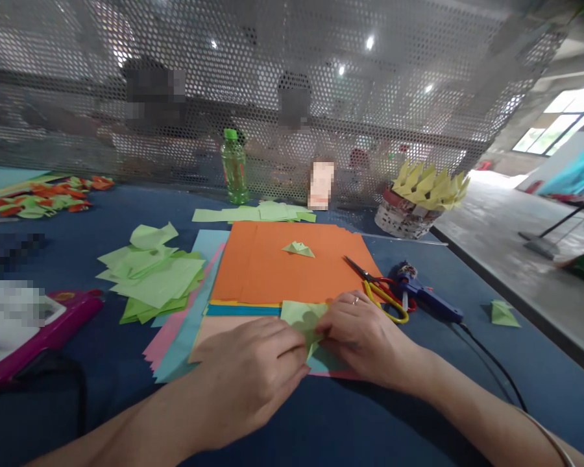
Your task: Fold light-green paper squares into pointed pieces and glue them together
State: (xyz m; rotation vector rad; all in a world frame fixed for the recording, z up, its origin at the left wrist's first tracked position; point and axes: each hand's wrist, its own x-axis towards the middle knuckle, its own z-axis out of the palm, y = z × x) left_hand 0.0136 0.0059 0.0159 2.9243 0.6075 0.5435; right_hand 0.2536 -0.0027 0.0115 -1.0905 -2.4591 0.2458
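Observation:
A light green square of paper (299, 314) lies between my two hands, over the near edge of a stack of coloured sheets. My left hand (260, 366) has its curled fingers on the paper's lower left side. From the right, my right hand (355, 331), with a ring on one finger, grips the paper's other side. The fingertips of both hands are partly hidden. Beyond them, a small folded green paper piece (298, 248) rests on the orange sheets (253, 259). Scissors (384, 298) with red and yellow handles lie just past my right hand.
A blue glue gun (431, 299) with a black cord lies at right, near a folded green piece (503, 313). Loose green squares (156, 272) are heaped at left. Behind stand a green bottle (234, 168) and a tub of yellow folded pieces (409, 211), before a perforated metal screen (253, 65).

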